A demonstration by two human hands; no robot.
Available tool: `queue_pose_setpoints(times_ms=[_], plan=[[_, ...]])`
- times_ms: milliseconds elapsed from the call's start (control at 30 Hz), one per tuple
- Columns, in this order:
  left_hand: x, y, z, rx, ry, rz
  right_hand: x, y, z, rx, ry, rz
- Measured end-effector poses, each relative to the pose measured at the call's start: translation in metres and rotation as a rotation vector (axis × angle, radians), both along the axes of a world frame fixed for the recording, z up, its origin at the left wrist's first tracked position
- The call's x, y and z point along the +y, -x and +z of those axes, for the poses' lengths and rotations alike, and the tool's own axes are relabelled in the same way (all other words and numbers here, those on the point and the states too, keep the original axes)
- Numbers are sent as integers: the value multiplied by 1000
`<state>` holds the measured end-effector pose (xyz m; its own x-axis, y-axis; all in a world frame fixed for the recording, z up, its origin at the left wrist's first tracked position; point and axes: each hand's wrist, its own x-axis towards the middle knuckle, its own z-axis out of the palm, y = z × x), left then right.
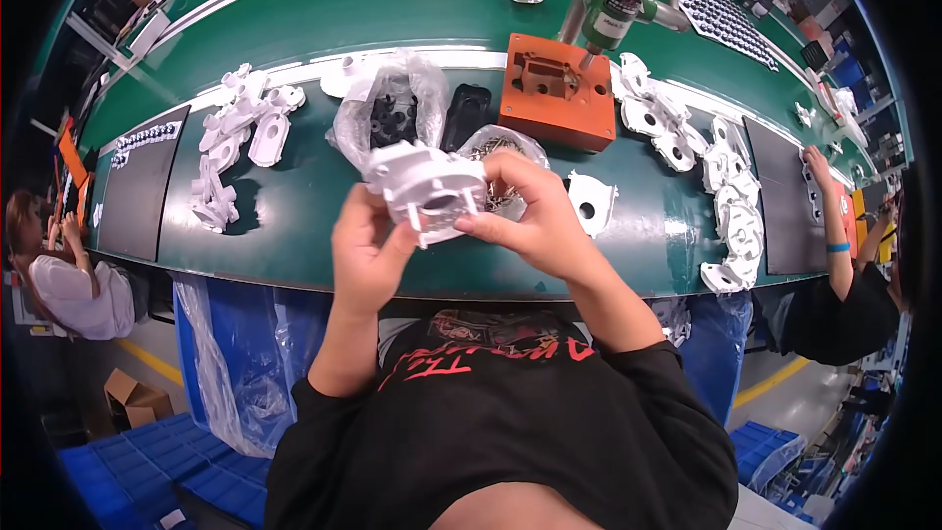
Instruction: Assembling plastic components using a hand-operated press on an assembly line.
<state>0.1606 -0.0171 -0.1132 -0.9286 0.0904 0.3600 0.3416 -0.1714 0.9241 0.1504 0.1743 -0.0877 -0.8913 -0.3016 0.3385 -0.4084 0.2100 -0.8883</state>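
Both hands grip a white plastic housing (424,174) with a round opening and thin posts, raised above the green bench. My left hand (368,250) closes on its left side, thumb on the lower edge. From the right, my right hand (535,216) pinches it between thumb and fingers. Just behind lies a clear bag of small metal screws (497,147), partly hidden by the housing and my right hand. A clear bag of black parts (394,113) stands farther left. Near my right hand, a flat white part (592,204) with a dark hole rests on the bench.
An orange fixture block (557,93) sits under a green press (613,0). White parts are piled left (235,128) and right (736,206). A black tray (469,116) lies beside the bags. Dark mats flank the bench, with co-workers at both ends. Blue bins (235,353) stand below.
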Motion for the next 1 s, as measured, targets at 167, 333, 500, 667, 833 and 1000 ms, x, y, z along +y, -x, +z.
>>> queue_pose_setpoints(times_ms=[167,333,500,667,833,1000], plan=[[-17,34,0,46,50,136,12,20,-26,217,-221,-168],[15,98,12,235,558,188,9,24,-50,296,-455,-282],[74,163,-1,643,832,25,6,23,-53,344,-422,-288],[129,203,-26,952,1088,-15,5,21,-57,320,-397,-332],[132,204,-25,983,1004,-9,7,23,-63,366,-356,-364],[134,194,-31,1064,1220,80,7,24,-62,393,-368,-375]])
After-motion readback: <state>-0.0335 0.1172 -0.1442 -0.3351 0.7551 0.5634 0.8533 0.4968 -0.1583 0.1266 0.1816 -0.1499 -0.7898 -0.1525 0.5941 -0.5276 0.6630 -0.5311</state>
